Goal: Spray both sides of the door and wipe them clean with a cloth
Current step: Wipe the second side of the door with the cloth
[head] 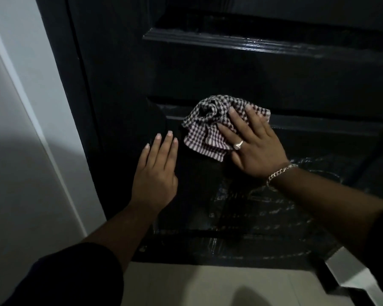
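A glossy black panelled door (230, 71) fills most of the view. My right hand (254, 144), with a ring and a wrist chain, presses a crumpled checked cloth (206, 127) flat against the upper edge of the door's lower panel. My left hand (156, 171) rests flat on the door just left of the cloth, fingers together, holding nothing. Wet streaks shine on the lower panel below my right wrist. No spray bottle is in view.
A white wall (20, 151) stands to the left of the black door frame (80, 107). Pale floor tiles (208, 286) lie below the door's bottom edge. A white strip (358, 277) runs along the lower right corner.
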